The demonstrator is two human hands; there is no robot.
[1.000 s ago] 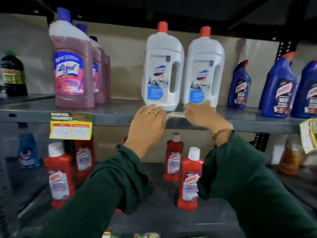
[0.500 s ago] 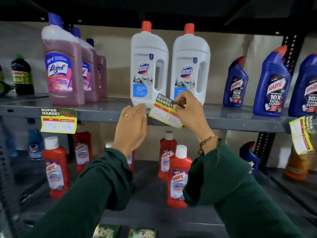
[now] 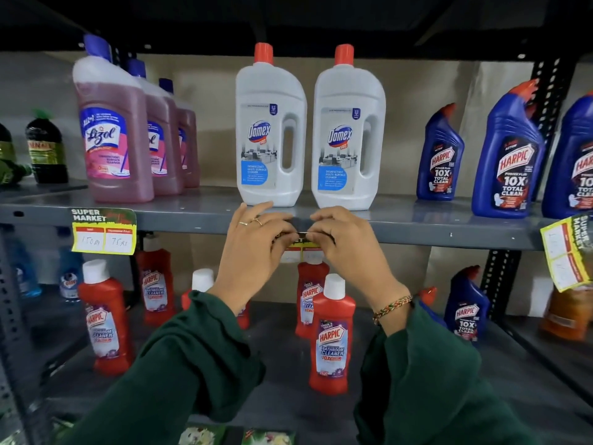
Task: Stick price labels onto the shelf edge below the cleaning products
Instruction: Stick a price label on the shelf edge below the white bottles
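— Grey metal shelving, then. What stands on the upper shelf (image 3: 417, 220)?

— Two white Domex bottles (image 3: 271, 130) at centre, pink Lizol bottles (image 3: 112, 136) to the left, blue Harpic bottles (image 3: 510, 155) to the right.

— And the hands?

— Both are at the shelf edge, just below the Domex. The left hand (image 3: 256, 245) and right hand (image 3: 343, 242) each have their grip pinched together on the top of a price label (image 3: 301, 252), held against the edge.

— Other labels?

— A stuck label (image 3: 104, 231) hangs under the Lizol; another (image 3: 568, 252) dangles tilted at far right.
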